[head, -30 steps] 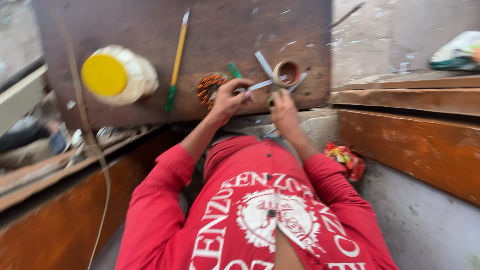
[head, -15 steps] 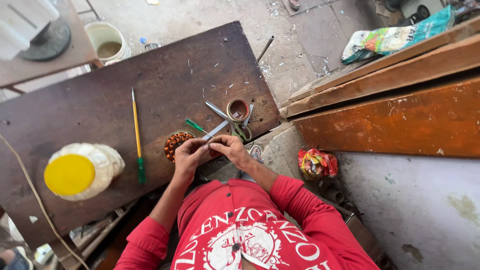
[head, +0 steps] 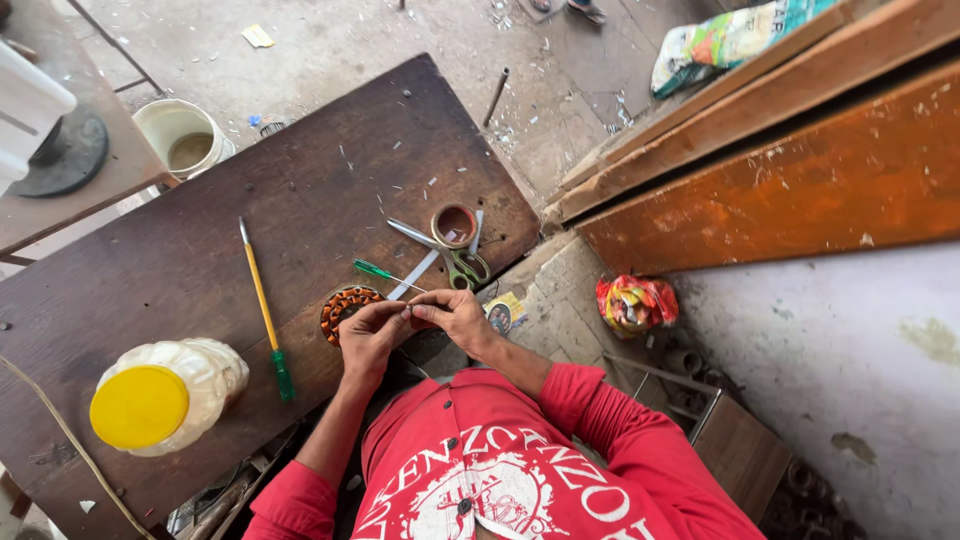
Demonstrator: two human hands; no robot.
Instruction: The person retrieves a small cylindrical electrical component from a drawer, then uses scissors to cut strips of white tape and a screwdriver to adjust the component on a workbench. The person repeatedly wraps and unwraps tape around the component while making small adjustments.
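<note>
Copper-wound stator ring [head: 343,308] now sits right under your left hand [head: 372,335] at the dark wooden table [head: 180,250] edge, since both hands pulled back from the scissors [head: 450,255], right hand [head: 452,315] fingertips pinching something tiny together.

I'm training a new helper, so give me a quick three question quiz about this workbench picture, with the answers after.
1. True or false: the scissors lie on the dark wooden table.
2. What colour is the lid of the plastic jar? A red, B yellow, C blue.
3. Which thing lies nearest the left hand?

Key: 1 true. 2 B. 3 the round copper-wound coil, just beside that hand; the right hand meets it fingertip to fingertip.
</note>
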